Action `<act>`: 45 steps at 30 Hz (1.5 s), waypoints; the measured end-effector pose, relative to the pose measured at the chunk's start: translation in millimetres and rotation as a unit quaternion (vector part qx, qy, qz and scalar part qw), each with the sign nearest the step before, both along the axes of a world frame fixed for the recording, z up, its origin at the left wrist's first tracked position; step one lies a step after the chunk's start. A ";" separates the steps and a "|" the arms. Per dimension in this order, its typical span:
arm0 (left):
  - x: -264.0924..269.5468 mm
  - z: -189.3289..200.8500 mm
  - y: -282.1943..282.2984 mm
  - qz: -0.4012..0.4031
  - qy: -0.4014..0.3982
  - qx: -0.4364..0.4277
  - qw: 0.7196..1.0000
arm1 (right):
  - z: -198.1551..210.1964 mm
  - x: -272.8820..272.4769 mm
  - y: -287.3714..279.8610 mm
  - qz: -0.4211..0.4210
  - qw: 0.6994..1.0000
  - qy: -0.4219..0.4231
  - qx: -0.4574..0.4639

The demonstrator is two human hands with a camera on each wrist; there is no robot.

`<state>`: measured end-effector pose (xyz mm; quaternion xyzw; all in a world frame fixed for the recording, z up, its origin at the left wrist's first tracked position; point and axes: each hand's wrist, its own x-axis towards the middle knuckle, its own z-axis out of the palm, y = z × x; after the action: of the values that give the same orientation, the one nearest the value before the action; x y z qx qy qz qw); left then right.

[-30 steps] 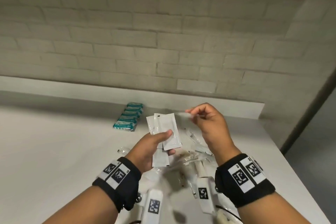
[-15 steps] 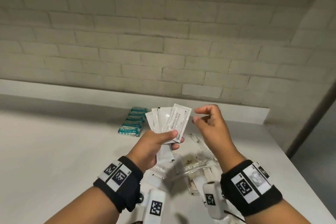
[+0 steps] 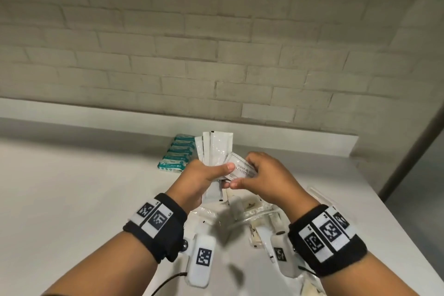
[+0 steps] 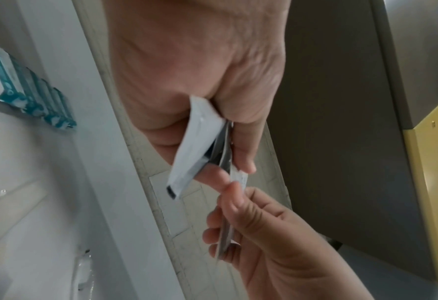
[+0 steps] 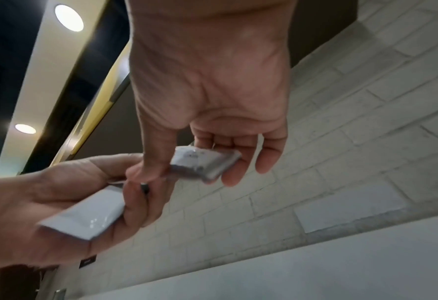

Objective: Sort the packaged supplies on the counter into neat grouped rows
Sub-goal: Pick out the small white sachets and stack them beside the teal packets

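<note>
Holding fanned glossy flat sachets point(image 3: 217, 149): left hand point(image 3: 199, 181) | right hand point(image 3: 271, 180) fingers pinching printed sachet point(image 3: 241, 168)

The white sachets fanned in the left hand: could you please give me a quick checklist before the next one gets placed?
1. Left hand grips the fan of white flat sachets: ok.
2. Right hand pinches the printed white sachet: ok.
3. Teal-and-white packets sit in a row on the white counter: ok.
4. Clear-wrapped loose supplies sorted: not ok.
5. Printed sachet matches the fan: cannot tell.
</note>
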<state>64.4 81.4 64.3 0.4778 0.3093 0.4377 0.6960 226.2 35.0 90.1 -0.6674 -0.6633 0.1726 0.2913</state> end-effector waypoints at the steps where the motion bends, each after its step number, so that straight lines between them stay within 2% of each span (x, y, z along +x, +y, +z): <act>1: 1.0 0.3 0.0 0.006 0.007 -0.004 1.000 | -1.3 0.5 1.7 0.005 1.000 0.017 -0.014; 4: -0.1 2.4 1.4 0.017 0.022 -0.020 0.999 | 0.4 7.4 7.3 -0.009 0.989 0.150 -0.010; 6: -2.0 2.7 2.0 -0.006 0.028 0.003 1.000 | 5.7 11.7 9.6 -0.009 0.961 0.275 0.014; 8: -2.1 2.0 1.8 -0.026 0.068 0.023 0.997 | 11.8 12.6 11.8 0.008 0.928 0.373 0.016; 10: 0.5 1.4 1.9 -0.031 0.098 0.023 0.994 | 17.0 12.1 14.2 0.026 0.909 0.416 0.001; 13: 4.5 1.2 5.6 0.001 0.088 -0.029 0.996 | 24.7 17.4 19.2 0.041 0.912 0.398 0.084; 16: 3.6 7.7 10.0 0.021 -0.020 -0.095 0.995 | 28.9 26.0 17.8 0.114 0.934 0.302 0.150; 19: 0.1 14.9 19.9 0.053 -0.068 -0.082 0.993 | 18.6 28.0 12.3 0.144 0.959 0.211 0.123; 25: -4.2 15.7 32.2 0.118 -0.043 -0.014 0.992 | 4.1 42.2 15.3 0.022 0.966 0.257 0.037; 29: -0.8 10.8 34.2 0.112 0.007 0.011 0.994 | 13.7 31.6 17.3 0.056 0.973 0.225 0.004; 31: 3.6 10.7 33.5 0.116 0.000 0.016 0.993 | 14.8 22.9 22.3 0.065 0.975 0.212 -0.009; 33: 6.0 14.5 33.9 0.146 -0.021 0.018 0.989 | 12.3 18.1 28.0 0.029 0.978 0.206 0.011; 36: 5.7 21.3 37.3 0.201 -0.122 -0.017 0.972 | 5.4 14.7 30.3 -0.030 0.966 0.254 0.029; 39: 6.0 24.6 38.7 0.195 -0.217 -0.072 0.954 | -3.2 3.0 28.7 0.021 0.941 0.335 -0.039; 42: 15.5 21.2 26.8 0.130 -0.196 -0.095 0.967 | -5.2 -2.8 35.7 0.034 0.934 0.354 -0.008; 45: 25.3 9.4 12.8 0.065 -0.126 -0.084 0.986 | 3.2 0.5 44.0 0.002 0.906 0.419 0.063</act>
<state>89.7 94.2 73.7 0.3378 0.2845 0.5113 0.7373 226.7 79.0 93.3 -0.5126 -0.4909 0.3950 0.5833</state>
